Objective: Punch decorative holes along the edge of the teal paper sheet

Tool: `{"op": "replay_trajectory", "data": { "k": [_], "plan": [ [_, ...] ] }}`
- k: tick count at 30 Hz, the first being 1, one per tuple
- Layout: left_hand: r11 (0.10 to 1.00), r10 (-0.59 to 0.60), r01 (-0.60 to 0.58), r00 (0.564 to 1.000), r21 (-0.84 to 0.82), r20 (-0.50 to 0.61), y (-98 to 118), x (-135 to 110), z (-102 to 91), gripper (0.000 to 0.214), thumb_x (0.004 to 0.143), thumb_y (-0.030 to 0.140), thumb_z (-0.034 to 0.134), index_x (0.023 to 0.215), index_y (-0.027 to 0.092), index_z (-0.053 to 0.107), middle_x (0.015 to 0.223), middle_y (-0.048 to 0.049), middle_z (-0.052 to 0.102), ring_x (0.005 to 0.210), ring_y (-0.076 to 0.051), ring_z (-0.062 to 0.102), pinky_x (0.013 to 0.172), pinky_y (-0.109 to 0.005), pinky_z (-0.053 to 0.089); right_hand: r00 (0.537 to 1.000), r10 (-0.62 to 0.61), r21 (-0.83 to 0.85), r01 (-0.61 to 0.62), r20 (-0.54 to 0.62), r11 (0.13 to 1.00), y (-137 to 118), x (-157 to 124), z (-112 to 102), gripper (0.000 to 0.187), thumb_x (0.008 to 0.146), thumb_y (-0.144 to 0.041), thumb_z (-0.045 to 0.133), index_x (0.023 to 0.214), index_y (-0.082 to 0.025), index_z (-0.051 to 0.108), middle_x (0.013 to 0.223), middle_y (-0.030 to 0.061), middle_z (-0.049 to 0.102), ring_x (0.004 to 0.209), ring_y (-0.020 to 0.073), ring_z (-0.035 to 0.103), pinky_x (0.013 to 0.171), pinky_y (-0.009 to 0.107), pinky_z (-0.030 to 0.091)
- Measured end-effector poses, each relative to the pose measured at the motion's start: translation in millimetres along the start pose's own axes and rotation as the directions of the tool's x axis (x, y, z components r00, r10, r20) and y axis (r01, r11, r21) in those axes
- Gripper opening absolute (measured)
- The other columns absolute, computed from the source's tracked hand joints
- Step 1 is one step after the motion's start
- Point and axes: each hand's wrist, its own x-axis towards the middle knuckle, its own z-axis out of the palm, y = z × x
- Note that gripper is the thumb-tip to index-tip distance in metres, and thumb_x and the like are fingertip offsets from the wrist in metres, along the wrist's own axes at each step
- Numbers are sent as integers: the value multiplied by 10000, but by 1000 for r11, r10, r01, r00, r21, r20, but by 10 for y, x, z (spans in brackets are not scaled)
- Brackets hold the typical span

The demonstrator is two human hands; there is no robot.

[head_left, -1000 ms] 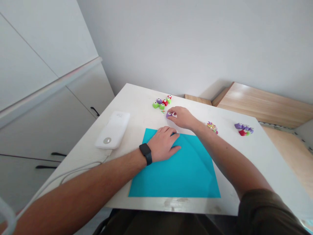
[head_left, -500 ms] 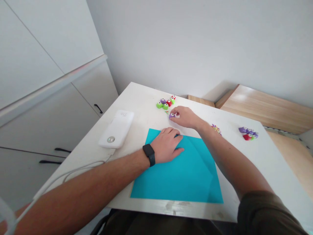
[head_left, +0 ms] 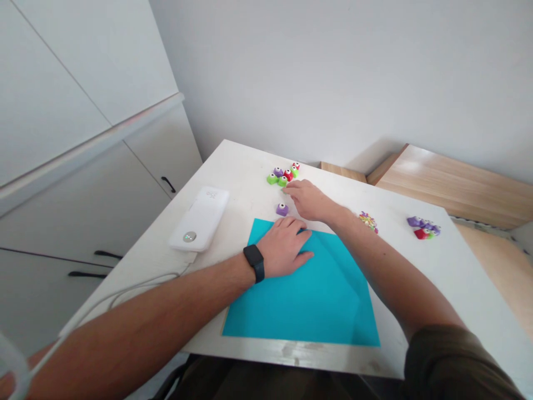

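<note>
My left hand [head_left: 285,247] lies flat on a turquoise sheet of paper [head_left: 308,305], fingers spread, with a dark watch on the wrist. My right hand [head_left: 307,200] is beyond the sheet's far edge, its fingertips drawn together at the table. Just under those fingertips shows a trace of small coloured paper bits [head_left: 283,192]; whether any are pinched is hidden. A purple craft punch [head_left: 282,209] with a white round top stands between my two hands, touched by neither. Behind the right fingertips sits a cluster of green, red and purple punches [head_left: 283,175].
On the white table [head_left: 245,183], a white power bank [head_left: 200,219] with a cable lies at the left. Past my right forearm are a pile of coloured paper bits [head_left: 368,221] and another group of punches [head_left: 423,226]. Wooden boards [head_left: 453,180] stand beyond the table's right edge.
My right hand has let go of the purple punch, which now stands nearer the sheet, and its fingertips have moved to the small paper bits. My left hand stays put.
</note>
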Motion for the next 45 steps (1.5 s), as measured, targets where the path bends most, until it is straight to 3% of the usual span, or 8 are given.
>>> {"op": "replay_trajectory", "data": {
  "k": [4, 13, 21, 28, 33, 38, 45],
  "plan": [
    [1000, 0, 0, 1000, 6, 4, 4, 0, -2, 458, 986, 488, 597, 1294, 152, 648, 1304, -145, 622, 1222, -335, 526, 1049, -506, 438, 998, -18, -73, 22, 57, 997, 7, 21, 66, 557, 862, -41, 535, 1400, -143, 632, 1493, 140, 578, 1284, 308, 517, 1089, 446, 415],
    [1000, 1, -1, 1000, 7, 4, 1, 9, -2, 450, 980, 494, 610, 1279, 161, 656, 1302, -138, 622, 1210, -329, 530, 1044, -495, 439, 997, 35, -156, -23, 75, 988, 58, -155, 27, 523, 867, -49, 523, 1361, -146, 667, 1419, 133, 624, 1210, 314, 516, 1069, 434, 419],
    [1000, 3, -3, 1000, -7, 0, 2, 9, -17, 424, 977, 487, 617, 1269, 182, 659, 1268, -128, 625, 1191, -317, 535, 1020, -484, 451, 989, 135, -172, -121, 67, 978, 404, -890, -38, 522, 882, -45, 487, 1352, -151, 686, 1383, 128, 668, 1228, 292, 550, 1100, 431, 411],
    [1000, 4, -4, 1000, -8, -7, -4, 11, -10, 417, 980, 481, 613, 1272, 187, 660, 1276, -128, 622, 1195, -311, 538, 1039, -484, 442, 954, 299, -173, -292, 19, 941, 704, -1649, -100, 462, 922, -96, 458, 1286, -144, 739, 1342, 143, 711, 1220, 306, 586, 1084, 456, 427],
    [1000, 4, -4, 1000, -9, 5, -11, 18, -4, 423, 991, 471, 601, 1297, 184, 656, 1306, -128, 618, 1217, -311, 533, 1052, -482, 441, 932, 363, -151, -358, 2, 921, 820, -1977, -175, 426, 946, -133, 433, 1199, -152, 775, 1298, 137, 734, 1206, 285, 622, 1099, 456, 416],
    [1000, 11, -11, 1000, 0, 9, -16, 24, 5, 433, 995, 474, 593, 1305, 179, 655, 1312, -133, 620, 1215, -315, 539, 1058, -490, 444, 919, 390, -118, -394, -58, 911, 770, -1987, -197, 447, 950, -137, 427, 1274, -140, 736, 1342, 149, 699, 1238, 295, 588, 1115, 462, 414],
    [1000, 22, -22, 1000, -2, -2, -36, 26, 24, 446, 999, 474, 586, 1323, 174, 650, 1314, -138, 621, 1218, -319, 544, 1067, -508, 446, 959, 280, -89, -283, -39, 955, 462, -1576, -76, 553, 912, -77, 461, 1419, -185, 650, 1405, 104, 655, 1266, 296, 524, 1123, 436, 410]
  ]
}}
